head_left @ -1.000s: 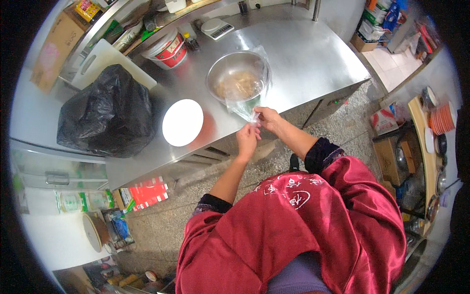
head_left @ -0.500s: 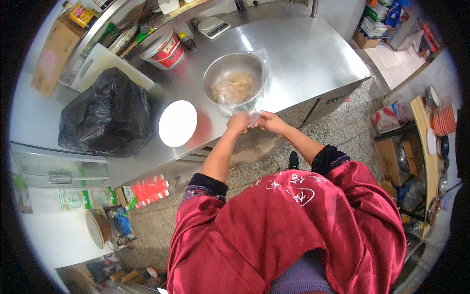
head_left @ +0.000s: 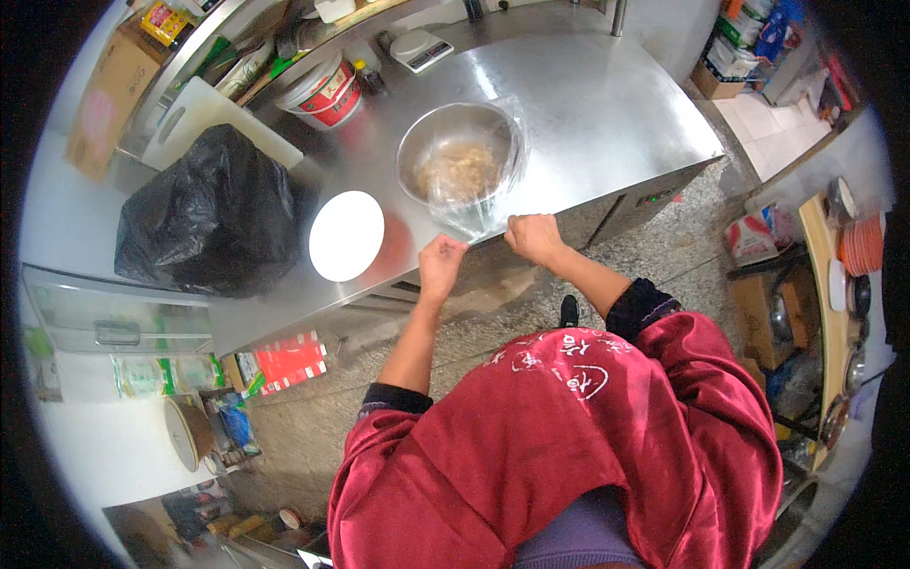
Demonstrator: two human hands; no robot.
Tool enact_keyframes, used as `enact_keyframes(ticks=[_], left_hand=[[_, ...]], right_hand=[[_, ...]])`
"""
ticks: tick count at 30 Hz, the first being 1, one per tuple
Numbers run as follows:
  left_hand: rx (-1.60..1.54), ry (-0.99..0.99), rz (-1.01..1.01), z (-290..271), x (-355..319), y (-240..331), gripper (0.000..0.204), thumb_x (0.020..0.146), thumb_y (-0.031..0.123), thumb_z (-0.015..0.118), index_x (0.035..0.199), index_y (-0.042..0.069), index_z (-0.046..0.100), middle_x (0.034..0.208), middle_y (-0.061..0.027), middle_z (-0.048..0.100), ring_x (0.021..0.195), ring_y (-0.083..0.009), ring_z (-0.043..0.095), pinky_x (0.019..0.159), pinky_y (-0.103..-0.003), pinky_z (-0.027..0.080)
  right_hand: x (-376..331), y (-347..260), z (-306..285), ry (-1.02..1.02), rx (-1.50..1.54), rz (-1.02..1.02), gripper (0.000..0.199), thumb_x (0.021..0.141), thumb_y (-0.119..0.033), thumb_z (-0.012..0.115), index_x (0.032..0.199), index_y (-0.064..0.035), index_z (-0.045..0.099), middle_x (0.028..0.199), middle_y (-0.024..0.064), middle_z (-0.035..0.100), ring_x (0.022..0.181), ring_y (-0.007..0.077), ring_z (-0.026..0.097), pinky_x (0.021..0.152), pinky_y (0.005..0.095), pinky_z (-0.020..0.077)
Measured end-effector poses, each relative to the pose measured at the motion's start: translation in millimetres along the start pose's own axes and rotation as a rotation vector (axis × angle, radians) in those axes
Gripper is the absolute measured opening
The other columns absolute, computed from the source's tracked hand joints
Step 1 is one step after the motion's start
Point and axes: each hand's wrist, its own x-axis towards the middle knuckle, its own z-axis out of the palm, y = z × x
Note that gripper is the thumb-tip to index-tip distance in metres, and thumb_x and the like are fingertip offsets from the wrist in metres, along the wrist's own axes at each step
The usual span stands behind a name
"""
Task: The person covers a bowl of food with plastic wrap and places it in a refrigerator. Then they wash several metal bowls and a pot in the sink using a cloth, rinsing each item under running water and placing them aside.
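Note:
A steel bowl (head_left: 406,152) holds brownish food pieces (head_left: 460,171), too blurred to name. Clear plastic film (head_left: 474,216) lies over the bowl's near and right side and hangs toward me. My left hand (head_left: 441,267) is closed in a pinch on the film's near left edge. On the other side my right hand (head_left: 536,237) is closed round the film's right edge, at the counter's front edge. Both hands stay outside the bowl, a little apart from each other. Left of the bowl lies a white oval plate (head_left: 346,237).
The steel counter (head_left: 597,114) carries a black plastic bag (head_left: 204,213), a white cutting board (head_left: 213,128), a red and white bucket (head_left: 327,92), a small bottle (head_left: 369,78) and a kitchen scale (head_left: 421,50). A shelf with stacked bowls (head_left: 860,248) stands at the right.
My hands were together at the film's gathered near edge. They have moved apart, left hand leftward and down, right hand rightward, and the film between them is spread wider.

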Motion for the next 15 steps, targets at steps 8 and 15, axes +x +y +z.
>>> enact_keyframes(ticks=[8, 15], left_hand=[[0.321, 0.171, 0.199, -38, 69, -18, 0.018, 0.079, 0.017, 0.073, 0.081, 0.002, 0.063, 0.070, -0.0147, 0.065, 0.062, -0.0300, 0.062, 0.060, -0.038, 0.049], [0.641, 0.084, 0.502, -26, 41, 13, 0.020, 0.079, 0.018, 0.068, 0.086, 0.000, 0.064, 0.091, -0.0153, 0.062, 0.097, -0.0367, 0.054, 0.084, -0.046, 0.043]], right_hand=[[27, 40, -21, 0.164, 0.083, 0.153, 0.031, 0.083, -0.028, 0.049, 0.071, -0.0054, 0.065, 0.067, 0.0202, 0.063, 0.064, 0.0405, 0.062, 0.062, 0.0495, 0.0494], [36, 12, -29, 0.474, 0.765, -0.214, 0.016, 0.090, -0.008, 0.044, 0.081, 0.0019, 0.054, 0.084, 0.0141, 0.064, 0.080, 0.0299, 0.062, 0.081, 0.0341, 0.0475]])
